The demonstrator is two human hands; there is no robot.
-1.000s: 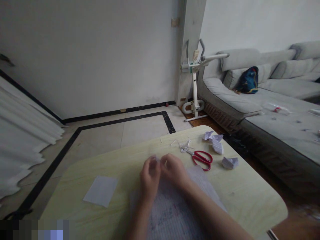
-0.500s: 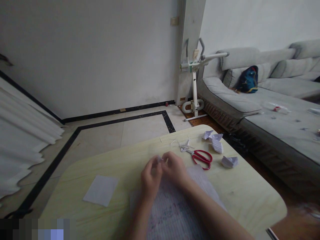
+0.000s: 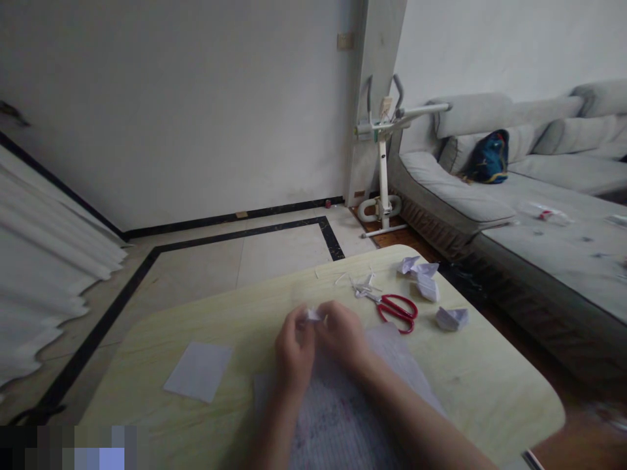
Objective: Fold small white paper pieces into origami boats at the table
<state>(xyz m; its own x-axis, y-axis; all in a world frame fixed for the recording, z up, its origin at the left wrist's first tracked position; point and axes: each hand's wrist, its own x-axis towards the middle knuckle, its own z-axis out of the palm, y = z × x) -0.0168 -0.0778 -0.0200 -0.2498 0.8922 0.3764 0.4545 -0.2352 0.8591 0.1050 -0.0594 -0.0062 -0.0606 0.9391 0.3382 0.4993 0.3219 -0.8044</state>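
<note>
Between my two hands is a small piece of folded white paper (image 3: 312, 315), mostly covered by the fingers. My left hand (image 3: 295, 343) grips its left side, and my right hand (image 3: 343, 333) pinches it from the right. Below the wrists lies a large written sheet (image 3: 337, 418) on the table. To the left rests a flat square of white paper (image 3: 198, 371). Red-handled scissors (image 3: 399, 312) lie just right of my right hand, their blades among thin paper scraps (image 3: 362, 285).
Several folded paper pieces (image 3: 426, 286) sit near the right edge of the pale wooden table (image 3: 494, 391), one folded paper (image 3: 452, 318) apart from the others. Beyond are a white exercise machine (image 3: 383, 163) and a grey sofa (image 3: 563, 228) with a blue bag (image 3: 491, 156).
More of the folded paper now shows between the fingers, as both hands have shifted slightly. The view has moved a little; the things on the table lie as before.
</note>
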